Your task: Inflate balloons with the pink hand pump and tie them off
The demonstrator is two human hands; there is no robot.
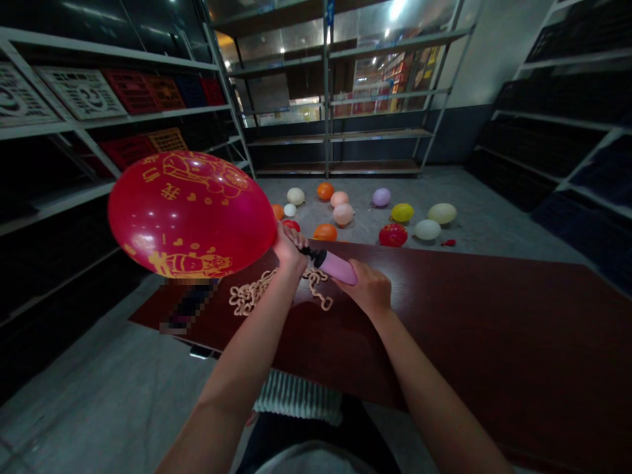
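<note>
A large inflated red balloon (197, 210) with yellow printed figures and characters points out to the left. Its neck is pinched in my left hand (291, 247), closed around it at the black nozzle of a hand balloon pump (338, 266). My right hand (368, 288) is wrapped round the far end of the pump's pink barrel. Beneath the hands, a heap of beige uninflated long balloons (251, 293), curled in loops, lies on the dark red table (444, 316); my left forearm hides part of it.
Several inflated balloons, among them a purple one (381, 197) and a yellow one (401, 212), rest on the floor beyond the table. A small red uninflated balloon (448, 243) lies there too. Metal shelves (328, 135) stand behind; crates (81, 92) fill the left rack. A blurred dark object (190, 306) lies at the table's left.
</note>
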